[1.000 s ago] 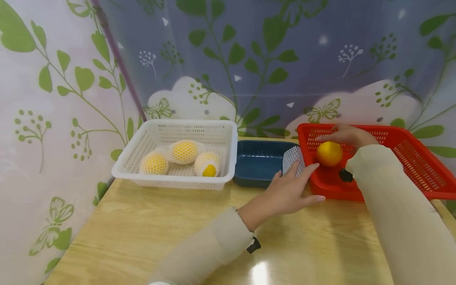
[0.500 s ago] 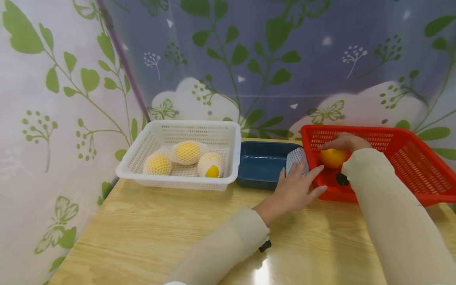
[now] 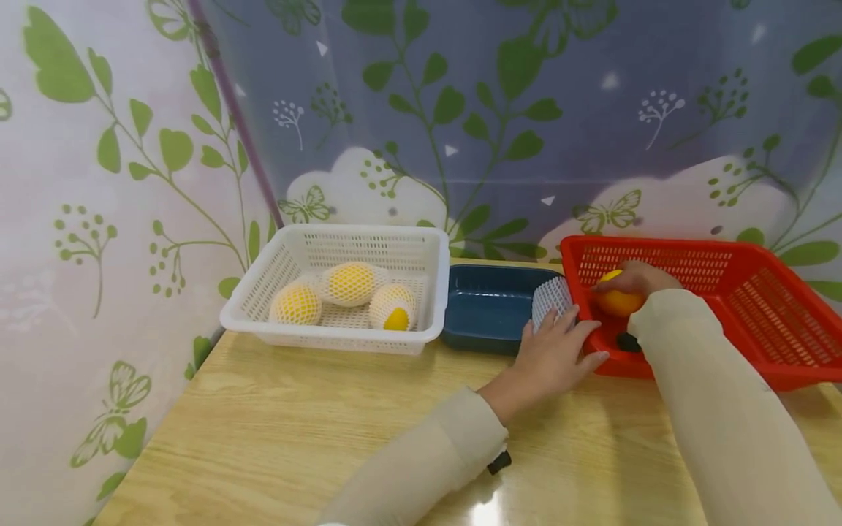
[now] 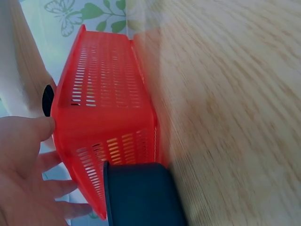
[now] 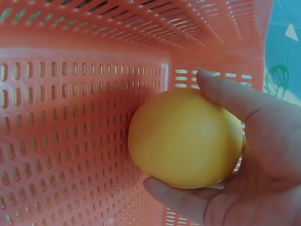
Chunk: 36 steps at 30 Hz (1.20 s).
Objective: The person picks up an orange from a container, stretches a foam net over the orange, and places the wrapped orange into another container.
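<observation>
Inside the red basket [image 3: 717, 252], my right hand [image 3: 647, 279] curls around a smooth yellow orange [image 5: 181, 139]. In the right wrist view the thumb lies along one side of the fruit and the fingers along the other. My left hand [image 3: 549, 359] has its fingers spread at the red basket's near left corner. Its thumb touches the basket rim in the left wrist view. Beside those fingertips, a white foam net sleeve [image 3: 550, 298] sits at the right end of a dark blue dish [image 3: 487, 307].
On the left stands a white basket [image 3: 335, 334] with yellow fruits [image 3: 296, 303] in foam nets. The dish fits between the two baskets. All three stand on a wooden table [image 3: 276, 431], with a leaf-patterned curtain [image 3: 487, 88] behind them.
The right hand has lowered onto the orange and closed its fingers around it. The left hand has shifted slightly, staying at the red basket's corner. The whole view has drifted a little right and down.
</observation>
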Tool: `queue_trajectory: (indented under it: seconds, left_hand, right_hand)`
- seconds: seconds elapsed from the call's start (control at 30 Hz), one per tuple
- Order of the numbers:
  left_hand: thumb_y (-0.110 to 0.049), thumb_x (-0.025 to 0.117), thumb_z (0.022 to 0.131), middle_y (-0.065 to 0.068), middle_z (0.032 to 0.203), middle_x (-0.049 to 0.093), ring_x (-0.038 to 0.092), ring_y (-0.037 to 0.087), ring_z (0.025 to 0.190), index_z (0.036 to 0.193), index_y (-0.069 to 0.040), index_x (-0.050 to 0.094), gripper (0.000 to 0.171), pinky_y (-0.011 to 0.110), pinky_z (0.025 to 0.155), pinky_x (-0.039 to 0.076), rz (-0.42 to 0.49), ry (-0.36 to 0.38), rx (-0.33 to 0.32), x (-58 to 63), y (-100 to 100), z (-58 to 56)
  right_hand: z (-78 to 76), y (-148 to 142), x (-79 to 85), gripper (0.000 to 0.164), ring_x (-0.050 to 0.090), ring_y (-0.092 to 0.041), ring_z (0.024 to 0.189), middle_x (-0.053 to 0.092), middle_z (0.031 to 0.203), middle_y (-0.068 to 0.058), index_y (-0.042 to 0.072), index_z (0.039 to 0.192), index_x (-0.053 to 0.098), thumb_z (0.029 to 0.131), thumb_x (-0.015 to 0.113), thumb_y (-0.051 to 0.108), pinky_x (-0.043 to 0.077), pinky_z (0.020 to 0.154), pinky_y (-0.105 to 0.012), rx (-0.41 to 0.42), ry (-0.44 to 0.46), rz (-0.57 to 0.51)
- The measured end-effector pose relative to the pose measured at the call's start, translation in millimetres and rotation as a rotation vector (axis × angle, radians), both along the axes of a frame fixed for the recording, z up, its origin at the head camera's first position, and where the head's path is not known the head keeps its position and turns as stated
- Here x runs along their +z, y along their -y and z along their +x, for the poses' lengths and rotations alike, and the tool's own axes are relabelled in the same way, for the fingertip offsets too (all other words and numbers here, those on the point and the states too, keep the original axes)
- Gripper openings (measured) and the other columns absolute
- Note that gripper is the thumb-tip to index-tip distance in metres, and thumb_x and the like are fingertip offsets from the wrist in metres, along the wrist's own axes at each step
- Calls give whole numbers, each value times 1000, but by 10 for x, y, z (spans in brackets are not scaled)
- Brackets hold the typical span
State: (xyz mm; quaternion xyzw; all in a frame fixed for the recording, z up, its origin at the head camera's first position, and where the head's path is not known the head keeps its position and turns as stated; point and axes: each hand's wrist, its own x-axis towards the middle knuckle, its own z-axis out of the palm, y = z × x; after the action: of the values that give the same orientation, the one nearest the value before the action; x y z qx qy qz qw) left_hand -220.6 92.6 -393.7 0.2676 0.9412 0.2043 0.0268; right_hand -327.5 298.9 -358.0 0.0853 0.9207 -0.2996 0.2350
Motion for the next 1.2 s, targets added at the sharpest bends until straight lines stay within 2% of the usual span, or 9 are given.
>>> queue_trajectory:
  seconds: [0.03,0.07,0.23,0.33,0.47,0.57,0.77,1.0,1.2]
  left_hand:
    - [-56,39,89,-10,149,17,19,25,136,137,-39,30,52,53,106,20,8,4,2,1,-2,5]
    - [-56,39,89,-10,149,17,19,25,136,137,-39,31,51,53,106,20,14,8,6,2,-4,10]
    - [-55,40,89,-10,148,20,23,25,134,136,-39,33,49,54,105,22,35,8,19,3,-16,24]
    - [-55,40,89,-10,148,20,24,25,133,135,-39,34,49,53,104,23,39,7,22,-1,-22,29]
    - [-55,40,90,-10,148,20,26,24,132,135,-39,34,48,52,104,24,47,7,22,-15,-27,38]
    - [-55,40,90,-10,148,21,28,24,131,135,-39,35,48,51,104,25,52,1,23,-27,-32,44]
    - [-55,39,90,-11,148,21,29,24,130,135,-40,34,47,55,101,25,47,11,36,-22,-50,54]
    - [-56,39,90,-12,148,20,30,24,129,134,-42,34,47,59,100,23,49,23,50,-9,-56,55]
    - [-55,40,90,-13,148,19,29,24,128,135,-42,34,47,60,100,22,67,40,61,-13,-39,31]
  right_hand:
    - [-5,-2,-2,102,22,-51,117,7,144,-30,10,146,8,73,67,51,49,69,-52,3,10,10]
    - [-16,-6,-5,103,22,-50,116,6,145,-30,10,146,4,74,64,54,50,67,-51,-34,33,-7]
    - [-88,-11,-19,106,28,-48,111,13,141,-32,6,145,3,73,63,56,50,66,-48,-32,66,10]
    - [-98,-6,-25,114,30,-46,108,12,140,-32,12,145,-5,69,67,58,51,64,-46,-111,99,-60]
    - [-91,-2,-31,120,29,-47,109,7,142,-32,17,144,-11,65,69,59,52,63,-45,-149,114,-105]
    - [-92,-7,-32,118,27,-48,109,7,141,-33,13,144,-9,67,67,60,50,63,-44,-105,108,-85]
    - [-91,-15,-31,108,33,-46,104,19,133,-31,11,145,-3,73,65,55,50,65,-47,-100,114,-89]
    - [-106,5,46,106,26,-50,110,9,138,-35,4,143,-7,78,60,53,44,77,-58,8,63,4]
    - [-161,35,189,96,34,-47,103,26,126,-33,-5,140,9,79,61,47,44,79,-56,105,-25,101]
